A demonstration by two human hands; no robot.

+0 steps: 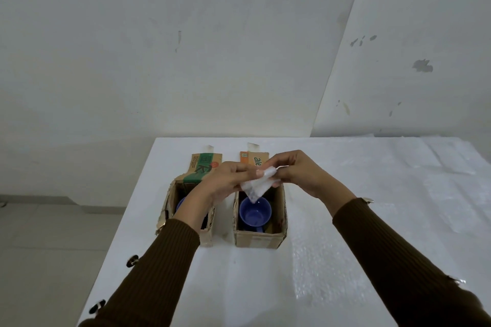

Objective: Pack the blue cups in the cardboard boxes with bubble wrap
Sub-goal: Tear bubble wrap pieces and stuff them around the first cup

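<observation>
Above right cardboard box (260, 236), left hand (228, 180) and right hand (295, 170) pinching crumpled bubble wrap (256, 186); blue cup (255, 211) sitting upright inside; left forearm blocking left box (186, 194), second cup (181, 204) peeking.

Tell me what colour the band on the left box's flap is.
Green, running across the left box's flap; the head view shows it best.

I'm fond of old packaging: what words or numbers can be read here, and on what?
"ale": on the right box's orange flap; the rest is covered.
"15": seemingly, in a small green square on that flap.
"K": large, on the left box's green flap.
Small print on that green flap: too blurred to read.
</observation>
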